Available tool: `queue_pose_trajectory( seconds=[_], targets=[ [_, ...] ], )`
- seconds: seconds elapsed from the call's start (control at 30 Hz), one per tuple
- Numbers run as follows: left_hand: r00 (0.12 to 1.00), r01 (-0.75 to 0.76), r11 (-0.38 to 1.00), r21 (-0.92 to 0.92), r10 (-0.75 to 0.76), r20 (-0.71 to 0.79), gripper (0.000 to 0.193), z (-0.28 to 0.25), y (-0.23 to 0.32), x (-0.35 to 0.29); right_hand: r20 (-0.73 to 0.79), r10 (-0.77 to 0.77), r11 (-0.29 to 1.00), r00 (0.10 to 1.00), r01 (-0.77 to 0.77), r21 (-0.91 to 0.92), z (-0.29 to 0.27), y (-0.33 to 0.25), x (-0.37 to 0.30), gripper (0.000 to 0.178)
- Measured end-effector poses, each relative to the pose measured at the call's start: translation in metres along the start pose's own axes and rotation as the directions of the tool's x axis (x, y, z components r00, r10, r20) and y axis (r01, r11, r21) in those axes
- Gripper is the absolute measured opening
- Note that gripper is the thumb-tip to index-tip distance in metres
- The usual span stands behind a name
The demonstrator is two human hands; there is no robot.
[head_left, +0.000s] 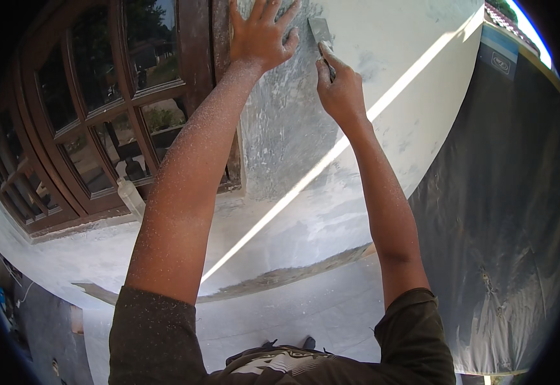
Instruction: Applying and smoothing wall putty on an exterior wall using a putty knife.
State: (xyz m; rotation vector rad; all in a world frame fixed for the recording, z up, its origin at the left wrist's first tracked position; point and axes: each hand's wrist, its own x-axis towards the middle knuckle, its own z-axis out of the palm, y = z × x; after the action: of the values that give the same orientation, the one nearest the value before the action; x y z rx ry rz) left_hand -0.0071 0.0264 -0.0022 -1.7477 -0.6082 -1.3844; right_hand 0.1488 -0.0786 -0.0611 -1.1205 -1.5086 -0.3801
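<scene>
**Right Hand Gripping a Scraper at a Patchy Wall**

Two dusty forearms are framing a patchy grey-white wall [415, 77], which is leaving open room to the scraper's right and bordering a brown window frame [221, 51] on the left. The right hand [343, 93] is gripping one scraper [320, 32], its blade pointing upward at the wall. The left hand [262, 35] is lying open, fingers spread, beside the frame. One clear bottle [129, 196] is standing at the window's lower edge; beyond the wall's right edge, one dark sheet [498, 212] is hanging.

Putty knife [320, 31] leaned up-left, flat grey blade uppermost, at the wall [280, 144], which was patchy grey-white.
</scene>
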Motion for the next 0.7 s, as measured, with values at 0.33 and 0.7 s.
queue_pose_trajectory(
  seconds=[0.33,0.7],
  targets=[
    [0.998,-0.014,0.998,-0.063,0.009,-0.065,0.064,0.007,-0.004,0.000,0.011,0.015,1.000,1.000,-0.015,0.001,0.001,0.001,-0.002,0.040],
    [0.987,0.057,0.995,0.084,-0.069,0.148,0.064,-0.001,0.003,0.001,-0.013,-0.020,1.000,1.000,0.020,0.003,-0.005,-0.010,0.010,0.037]
  ],
)
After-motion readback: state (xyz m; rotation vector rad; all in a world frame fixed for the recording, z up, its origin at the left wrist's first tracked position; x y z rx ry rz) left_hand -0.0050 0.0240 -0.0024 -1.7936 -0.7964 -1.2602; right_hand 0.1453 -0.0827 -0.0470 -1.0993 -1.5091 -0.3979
